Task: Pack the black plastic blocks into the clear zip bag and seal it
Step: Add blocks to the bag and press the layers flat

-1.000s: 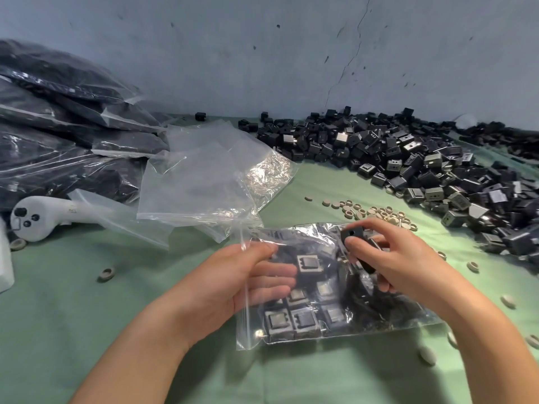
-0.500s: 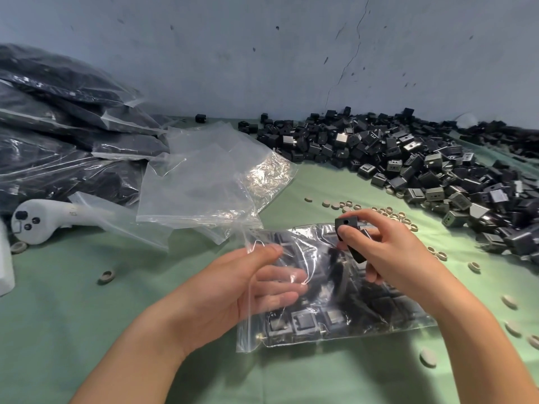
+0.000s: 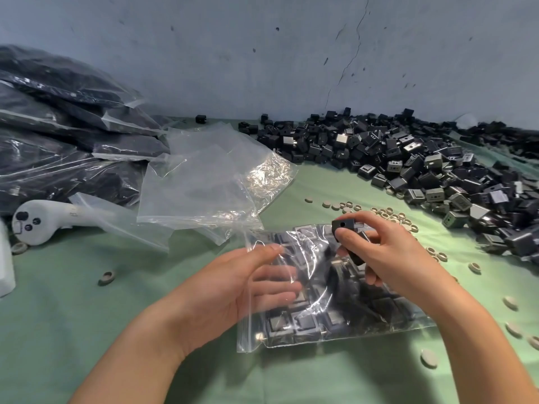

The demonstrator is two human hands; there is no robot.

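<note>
Our right hand (image 3: 388, 258) pinches a black block (image 3: 345, 228) just above the clear zip bag (image 3: 251, 326), which lies part-filled on the counter (image 3: 131, 316). Left hand (image 3: 233, 290) has its fingers straight in the mouth, lifting the film. The blocks look hard and light, but the film's floppy, so we'd grab it near the zip.

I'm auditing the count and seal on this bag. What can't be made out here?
Head view only:
- Block count inside the clear zip bag: glare, creases and both hands cover it.
- Whether the left hand's fingers are inside the bag or under it: film blurs them.
- How many held blocks the right hand grips: fingers hide them.
- Filled bags: cut off by the left edge.
</note>
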